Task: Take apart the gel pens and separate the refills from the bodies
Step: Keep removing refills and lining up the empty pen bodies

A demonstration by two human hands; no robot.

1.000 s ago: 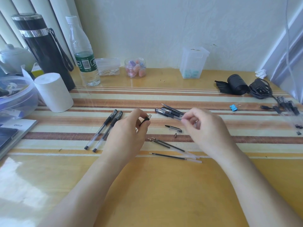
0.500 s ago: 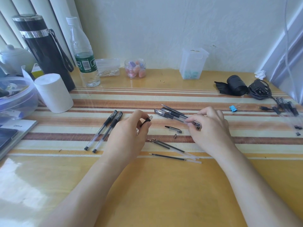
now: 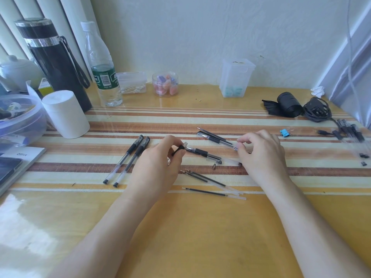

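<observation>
My left hand (image 3: 158,163) pinches a clear pen cap with a black clip (image 3: 180,149) just above the striped mat. My right hand (image 3: 261,153) pinches the back end of a clear pen body (image 3: 216,139) that lies slanted on the mat. A second pen body (image 3: 202,153) lies between my hands, its tip close to the cap. A thin refill (image 3: 210,134) lies behind the pinched body. Three refills (image 3: 210,180) lie in front of my hands, and a small metal tip (image 3: 214,167) sits near them. Two capped pens (image 3: 128,159) lie side by side to the left.
At the back left stand a black flask (image 3: 56,67), a water bottle (image 3: 102,77) and a white paper roll (image 3: 64,115). A blue binder clip (image 3: 285,132), a black charger cable (image 3: 317,111) and more pens (image 3: 349,131) lie at the right.
A pen body now lies between my hands with its tip by the cap. My right hand has shifted slightly and pinches the back end of the rear pen body. My left hand has hardly moved.
</observation>
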